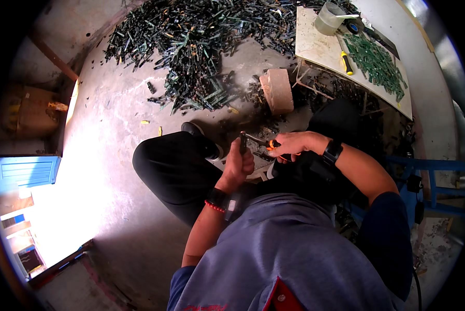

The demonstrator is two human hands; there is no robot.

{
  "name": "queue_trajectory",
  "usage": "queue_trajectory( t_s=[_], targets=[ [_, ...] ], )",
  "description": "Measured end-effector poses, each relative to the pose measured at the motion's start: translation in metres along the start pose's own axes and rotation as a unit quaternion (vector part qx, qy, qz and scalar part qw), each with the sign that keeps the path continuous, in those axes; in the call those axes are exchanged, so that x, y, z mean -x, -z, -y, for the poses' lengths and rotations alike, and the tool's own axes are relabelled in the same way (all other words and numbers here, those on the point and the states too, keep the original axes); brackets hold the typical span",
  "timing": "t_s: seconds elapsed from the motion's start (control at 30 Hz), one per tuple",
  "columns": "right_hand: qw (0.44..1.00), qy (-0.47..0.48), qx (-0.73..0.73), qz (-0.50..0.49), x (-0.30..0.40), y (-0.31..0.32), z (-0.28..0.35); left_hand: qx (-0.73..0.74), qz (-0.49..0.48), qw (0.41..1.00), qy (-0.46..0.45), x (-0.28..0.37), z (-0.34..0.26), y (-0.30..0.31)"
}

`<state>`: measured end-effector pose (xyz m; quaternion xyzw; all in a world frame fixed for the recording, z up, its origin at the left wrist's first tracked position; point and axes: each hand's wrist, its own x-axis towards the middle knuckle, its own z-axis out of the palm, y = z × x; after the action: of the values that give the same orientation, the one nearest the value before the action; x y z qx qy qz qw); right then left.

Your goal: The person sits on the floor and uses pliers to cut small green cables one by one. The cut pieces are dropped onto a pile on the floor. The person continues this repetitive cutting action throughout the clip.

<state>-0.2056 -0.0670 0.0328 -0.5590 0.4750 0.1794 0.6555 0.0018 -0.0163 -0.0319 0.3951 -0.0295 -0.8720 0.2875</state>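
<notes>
My left hand (238,166) is closed around a small dark narrow piece (243,143), its upper end sticking out by the thumb. From the other side, my right hand (294,144) grips pliers (272,145) with orange and black handles. Their metal jaws point left and reach the top of the dark piece; whether they bite on it is too small to tell. Both hands are held above my lap, between my knees. Dark scraps (261,155) lie on the floor underneath, partly hidden by the hands.
A large heap of dark narrow pieces (193,50) covers the floor ahead. A reddish block (279,91) stands beside a low board table (310,46), which bears green strips (376,66), a yellow-black-handled screwdriver (346,64) and a plastic cup (325,21). Blue chair frame (430,165) at right.
</notes>
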Motion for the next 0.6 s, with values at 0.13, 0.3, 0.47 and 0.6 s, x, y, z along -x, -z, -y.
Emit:
queue_trajectory(
  t_s=[0.13,0.3,0.47,0.6],
  targets=[
    [0.998,-0.016,-0.058,0.026,-0.004,0.005,-0.003,-0.021,-0.009,1.000,-0.005,0.002,-0.001,-0.005],
    [0.992,-0.020,-0.118,0.049,-0.008,0.009,-0.008,-0.010,-0.013,1.000,-0.010,0.001,-0.001,-0.005],
    [0.981,0.026,-0.182,0.055,-0.009,0.003,-0.009,0.006,-0.016,1.000,-0.024,0.004,-0.004,-0.008],
    [0.970,0.042,-0.226,0.080,-0.003,-0.003,-0.004,0.015,-0.015,1.000,-0.013,0.006,-0.005,-0.009]
  ],
)
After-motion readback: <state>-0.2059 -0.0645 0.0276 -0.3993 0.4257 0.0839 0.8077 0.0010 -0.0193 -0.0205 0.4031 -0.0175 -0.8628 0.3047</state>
